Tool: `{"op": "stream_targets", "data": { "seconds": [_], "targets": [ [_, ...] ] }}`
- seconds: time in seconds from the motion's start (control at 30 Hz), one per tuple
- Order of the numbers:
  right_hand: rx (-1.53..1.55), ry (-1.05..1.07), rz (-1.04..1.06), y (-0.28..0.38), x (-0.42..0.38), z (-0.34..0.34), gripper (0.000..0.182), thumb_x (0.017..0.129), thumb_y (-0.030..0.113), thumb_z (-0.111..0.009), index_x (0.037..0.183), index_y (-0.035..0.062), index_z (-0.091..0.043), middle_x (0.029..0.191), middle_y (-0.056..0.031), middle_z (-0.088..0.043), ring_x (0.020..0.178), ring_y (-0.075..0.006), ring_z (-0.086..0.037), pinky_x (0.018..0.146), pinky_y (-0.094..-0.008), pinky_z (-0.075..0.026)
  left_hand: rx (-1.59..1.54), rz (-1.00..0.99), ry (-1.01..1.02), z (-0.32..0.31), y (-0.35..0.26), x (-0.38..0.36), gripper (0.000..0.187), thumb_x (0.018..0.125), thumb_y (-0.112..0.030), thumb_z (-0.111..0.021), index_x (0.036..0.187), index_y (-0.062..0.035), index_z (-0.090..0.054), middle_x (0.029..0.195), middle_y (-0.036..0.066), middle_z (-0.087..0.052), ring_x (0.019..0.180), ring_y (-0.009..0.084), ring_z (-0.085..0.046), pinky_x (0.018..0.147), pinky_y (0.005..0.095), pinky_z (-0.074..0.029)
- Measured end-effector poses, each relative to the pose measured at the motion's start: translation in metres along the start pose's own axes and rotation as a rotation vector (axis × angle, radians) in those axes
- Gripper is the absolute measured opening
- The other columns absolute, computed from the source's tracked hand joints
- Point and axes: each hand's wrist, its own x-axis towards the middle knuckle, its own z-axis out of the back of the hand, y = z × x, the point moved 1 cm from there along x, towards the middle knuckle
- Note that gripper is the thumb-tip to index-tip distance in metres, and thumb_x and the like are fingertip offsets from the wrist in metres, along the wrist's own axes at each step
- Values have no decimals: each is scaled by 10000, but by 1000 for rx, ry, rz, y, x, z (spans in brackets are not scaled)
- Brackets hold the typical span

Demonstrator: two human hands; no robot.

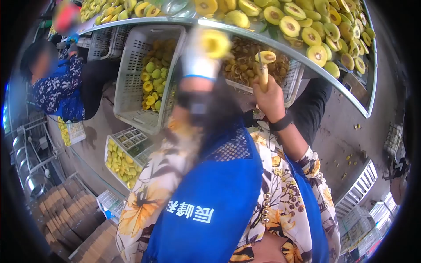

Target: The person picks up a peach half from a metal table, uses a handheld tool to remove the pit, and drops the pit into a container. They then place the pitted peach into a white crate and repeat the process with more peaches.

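**Status, head view**

1. L hand (199, 59): in a white glove, raised in front of the apron (210, 197), motion-blurred. Fingers are closed round a fruit half (215, 44), cut face yellow and turned toward the camera. How tight the grip is cannot be read through the blur.
2. R hand (268, 98): bare, black band at the wrist. Fist is fully closed on the handle of a small tool (263, 74). The handle's long axis runs approx. upright in the picture, away from the body. A fruit piece (267, 56) sits at the tool tip, just above the fist.
3. Relation: the fruit half lies to the left of the tool tip and slightly higher, near but not touching. The L hand has it; the R hand is the next nearest, with the tool tip pointing up beside it rather than at it.
4. Beyond both hands: a metal tray (175, 19) carries many halves laid cut face up, mostly toward the R side.
5. Below the tray rim, L side: a white crate (131, 44) holds whole green-yellow fruit. Behind the R hand: a second crate (294, 83) holds brownish scraps; exact contents unclear.
6. Floor, L side: a flat basket (115, 173) of yellow halves, with stacked cardboard (61, 215) nearer the camera.
7. Far L: a co-worker (61, 85) in a patterned top, well apart from both hands.
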Motion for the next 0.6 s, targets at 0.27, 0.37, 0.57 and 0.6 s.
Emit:
{"op": "stream_targets", "data": {
  "seconds": [0.27, 0.37, 0.57, 0.6],
  "targets": [
    [-293, 220, 123, -41, 18, -10, 303, 855, 213, -438, 1058, 3, -520, 771, -250, -594, 710, -406, -592, 620, -475, -470, 1620, -1272, -7, 23, -53, 42, 298, 706, -363, -677, 875, -119, -674, 921, 98, -646, 906, 288, -595, 752, 389, -487],
    [-170, 247, 164, -43, 30, -15, 274, 813, 232, -538, 926, -16, -566, 739, -216, -599, 681, -345, -597, 620, -422, -467, 1926, -1023, 260, -47, -12, 35, 346, 760, -436, -578, 898, -128, -653, 910, 93, -642, 812, 267, -619, 688, 396, -490],
    [-7, 215, -76, -38, 18, 12, 229, 804, 206, -606, 869, -12, -577, 709, -165, -601, 636, -251, -599, 605, -346, -467, 1997, -545, 281, -86, 58, 89, 602, 638, -489, -690, 1031, -47, -574, 956, 153, -633, 880, 281, -625, 749, 399, -487],
    [25, 201, -78, -39, 12, 18, 221, 805, 196, -608, 877, -11, -579, 712, -157, -604, 635, -237, -601, 603, -341, -467, 1977, -559, 289, -85, 63, 96, 582, 634, -471, -697, 1020, -50, -581, 952, 147, -635, 872, 279, -627, 740, 404, -491]
  ]
}}
